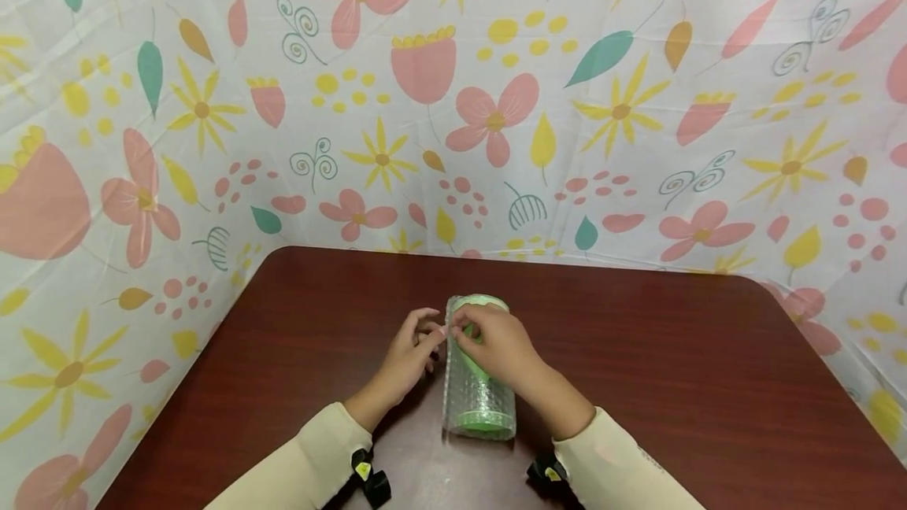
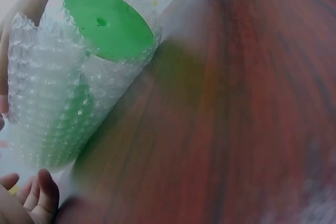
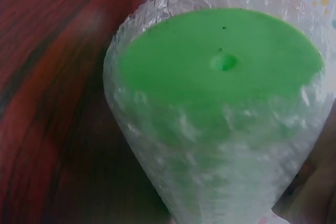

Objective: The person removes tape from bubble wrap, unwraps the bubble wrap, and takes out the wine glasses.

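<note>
A cylinder with a flat green end (image 3: 199, 51), dimpled near its middle, lies on the table wrapped in clear bubble wrap (image 1: 478, 396). Across the upper part of the roll reaches my right hand (image 1: 499, 341), its curled thumb and fingers pinching the bubble wrap near its left edge. My left hand (image 1: 411, 352) is just left of the roll, fingers loosely bent and spread, thumb tip right at the wrap's edge close to the right fingertips. In the left wrist view, left fingers (image 2: 48, 192) show below the roll's far end.
The dark red-brown wooden table (image 1: 638, 368) has rounded far corners. Behind and beside it hangs a white cloth (image 1: 453, 171) with printed flowers and leaves. A black strap mount (image 1: 372, 478) is on the left wrist, another (image 1: 546, 471) on the right.
</note>
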`<state>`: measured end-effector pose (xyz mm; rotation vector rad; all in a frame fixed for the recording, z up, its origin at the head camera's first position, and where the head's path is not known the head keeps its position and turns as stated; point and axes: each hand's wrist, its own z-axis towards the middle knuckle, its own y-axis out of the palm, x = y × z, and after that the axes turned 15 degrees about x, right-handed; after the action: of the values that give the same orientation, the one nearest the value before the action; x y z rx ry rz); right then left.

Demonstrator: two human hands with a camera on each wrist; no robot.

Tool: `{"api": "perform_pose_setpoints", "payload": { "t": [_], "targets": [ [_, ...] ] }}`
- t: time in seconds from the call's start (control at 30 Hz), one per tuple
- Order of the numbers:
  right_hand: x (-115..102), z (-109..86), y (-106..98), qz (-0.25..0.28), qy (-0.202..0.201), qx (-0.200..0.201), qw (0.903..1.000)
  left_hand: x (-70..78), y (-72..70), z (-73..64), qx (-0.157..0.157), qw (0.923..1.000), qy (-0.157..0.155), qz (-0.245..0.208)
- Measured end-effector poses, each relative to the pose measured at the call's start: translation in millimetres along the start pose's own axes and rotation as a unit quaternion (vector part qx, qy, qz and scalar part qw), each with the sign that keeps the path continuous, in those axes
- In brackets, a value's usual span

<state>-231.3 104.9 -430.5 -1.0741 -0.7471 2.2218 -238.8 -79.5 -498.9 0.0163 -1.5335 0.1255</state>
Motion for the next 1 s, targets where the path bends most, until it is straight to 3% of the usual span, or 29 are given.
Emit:
{"api": "perform_pose_setpoints", "payload": {
  "t": [0.27,0.43,0.6,0.77,1.0],
  "targets": [
    [-3.8,-0.6,8.2,-0.021,-0.035,-0.002,0.9992,-0.1,-1.1,1.2,0.032,0.9991,0.028,-0.007],
    [-5.2,1.8,5.8,0.054,-0.002,-0.016,0.9984,-2.5,-2.4,2.4,0.034,0.9988,0.034,0.005],
    [-5.6,3.4,5.6,0.156,0.039,-0.042,0.9861,-1.0,-3.6,2.1,0.029,0.9985,0.043,0.014],
    [-1.8,3.7,9.6,0.206,0.025,-0.045,0.9772,0.5,-6.4,1.7,0.033,0.9985,0.041,0.016],
    [-0.3,3.5,14.0,0.221,-0.001,-0.038,0.9745,-1.6,-12.2,1.6,0.029,0.9982,0.040,0.036]
  ]
}}
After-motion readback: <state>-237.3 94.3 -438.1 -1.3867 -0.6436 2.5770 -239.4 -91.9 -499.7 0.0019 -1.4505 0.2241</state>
